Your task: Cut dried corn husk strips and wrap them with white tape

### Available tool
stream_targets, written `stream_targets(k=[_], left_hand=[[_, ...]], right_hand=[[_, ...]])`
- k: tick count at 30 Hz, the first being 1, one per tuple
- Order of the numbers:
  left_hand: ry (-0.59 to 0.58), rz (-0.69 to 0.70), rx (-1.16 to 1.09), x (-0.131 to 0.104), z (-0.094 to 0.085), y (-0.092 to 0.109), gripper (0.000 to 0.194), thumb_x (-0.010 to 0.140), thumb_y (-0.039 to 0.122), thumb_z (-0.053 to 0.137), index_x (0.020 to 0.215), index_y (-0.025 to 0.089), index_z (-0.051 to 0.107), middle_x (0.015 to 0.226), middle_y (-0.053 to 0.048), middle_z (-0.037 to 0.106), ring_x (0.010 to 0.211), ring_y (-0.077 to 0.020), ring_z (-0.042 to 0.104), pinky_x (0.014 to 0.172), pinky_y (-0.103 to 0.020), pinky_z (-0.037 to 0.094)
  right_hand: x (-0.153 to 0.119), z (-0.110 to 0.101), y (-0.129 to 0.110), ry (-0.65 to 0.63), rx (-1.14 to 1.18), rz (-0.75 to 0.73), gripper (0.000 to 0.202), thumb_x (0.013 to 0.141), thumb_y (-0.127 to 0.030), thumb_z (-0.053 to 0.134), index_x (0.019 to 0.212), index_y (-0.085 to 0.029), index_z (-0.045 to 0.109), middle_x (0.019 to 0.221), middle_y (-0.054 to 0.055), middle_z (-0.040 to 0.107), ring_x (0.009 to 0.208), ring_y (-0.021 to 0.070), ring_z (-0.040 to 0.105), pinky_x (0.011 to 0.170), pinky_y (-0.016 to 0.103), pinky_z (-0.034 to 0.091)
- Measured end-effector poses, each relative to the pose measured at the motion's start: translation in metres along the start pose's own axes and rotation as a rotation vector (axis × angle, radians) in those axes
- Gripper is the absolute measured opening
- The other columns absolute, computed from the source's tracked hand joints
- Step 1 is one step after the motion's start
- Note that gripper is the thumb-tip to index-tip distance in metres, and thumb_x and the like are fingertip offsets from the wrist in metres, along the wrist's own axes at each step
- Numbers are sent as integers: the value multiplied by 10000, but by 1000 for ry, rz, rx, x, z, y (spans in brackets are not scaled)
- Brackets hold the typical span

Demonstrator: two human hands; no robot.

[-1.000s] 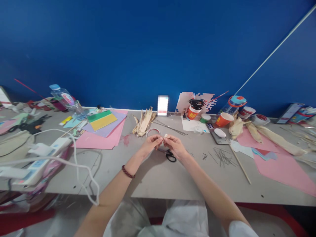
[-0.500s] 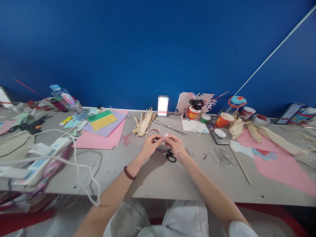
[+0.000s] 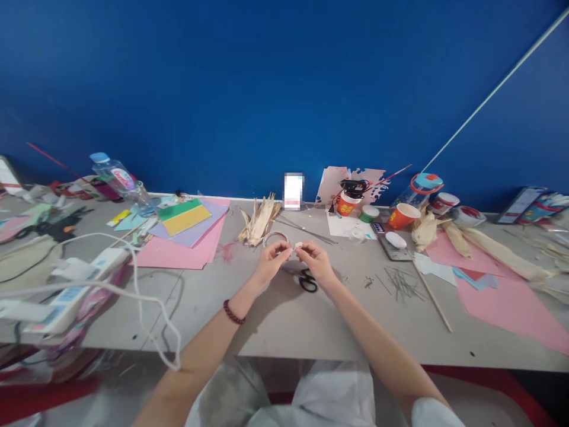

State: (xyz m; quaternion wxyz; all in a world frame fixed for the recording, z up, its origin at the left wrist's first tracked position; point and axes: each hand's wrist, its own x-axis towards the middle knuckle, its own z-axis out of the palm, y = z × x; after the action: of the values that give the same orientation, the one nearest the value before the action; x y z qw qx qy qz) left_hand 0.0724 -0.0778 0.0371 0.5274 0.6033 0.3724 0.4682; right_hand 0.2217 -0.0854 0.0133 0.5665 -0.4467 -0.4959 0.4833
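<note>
Above the desk my left hand (image 3: 272,262) and my right hand (image 3: 316,262) meet fingertip to fingertip, both pinched closed. Between them is a small pale piece (image 3: 298,245), whitish and too small to name for certain; most of it is hidden by the fingers. Below the hands lie scissors (image 3: 307,281) with black handles, their blades partly covered by my left hand. Just beyond my left fingers is a ring-shaped roll (image 3: 276,233). A bundle of dried corn husks (image 3: 258,222) lies behind that.
To the left are coloured papers (image 3: 178,252), a plastic bottle (image 3: 118,175) and a power strip (image 3: 75,290) with a looping white cable. Cut wires (image 3: 403,283), a thin stick (image 3: 432,293), a paper cup (image 3: 403,216) and more husks (image 3: 500,252) are to the right. A phone (image 3: 293,191) leans against the wall.
The fingertips and the pale piece have shifted very slightly to the left. Both hands keep their pinch, and the things on the desk stay where they were.
</note>
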Motion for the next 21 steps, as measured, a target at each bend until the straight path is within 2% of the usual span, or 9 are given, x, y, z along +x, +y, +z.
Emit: stream_targets(k=[4, 7, 9, 15, 21], left_hand=[[145, 300, 370, -2, -1, -5, 231, 753, 342, 621, 935, 201, 619, 870, -53, 606, 705, -134, 530, 610, -246, 425], [174, 472, 583, -3, -3, -10, 174, 816, 310, 553, 921, 224, 660, 925, -73, 635, 829, -172, 574, 753, -299, 451], [188, 542, 674, -3, -4, -14, 178, 837, 292, 525, 915, 234, 675, 922, -75, 646, 875, -184, 590, 793, -310, 450], [160, 595, 809, -4, -5, -21, 231, 853, 297, 504, 1008, 244, 667, 926, -87, 660, 868, -185, 610, 794, -314, 455], [195, 604, 805, -4, -4, -22, 229, 864, 282, 479, 974, 246, 677, 890, -78, 655, 832, -171, 603, 773, -306, 452]], right_hand=[[-1, 2, -4, 34, 53, 71, 253, 642, -446, 699, 686, -203, 645, 674, -4, 546, 595, 108, 439, 589, 245, 390], [-2, 4, -4, 27, 99, 112, 255, 640, -444, 703, 638, -196, 641, 610, -12, 523, 569, 102, 421, 576, 240, 381], [-3, 5, -5, 32, 132, 146, 250, 632, -436, 711, 636, -193, 652, 604, -10, 531, 568, 102, 423, 569, 239, 375], [-5, 8, -5, 63, 193, 211, 234, 595, -413, 736, 643, -190, 682, 619, 0, 567, 554, 100, 421, 542, 239, 366], [-5, 9, -5, 82, 257, 211, 217, 596, -396, 733, 642, -189, 689, 606, 0, 552, 575, 109, 440, 549, 248, 374]])
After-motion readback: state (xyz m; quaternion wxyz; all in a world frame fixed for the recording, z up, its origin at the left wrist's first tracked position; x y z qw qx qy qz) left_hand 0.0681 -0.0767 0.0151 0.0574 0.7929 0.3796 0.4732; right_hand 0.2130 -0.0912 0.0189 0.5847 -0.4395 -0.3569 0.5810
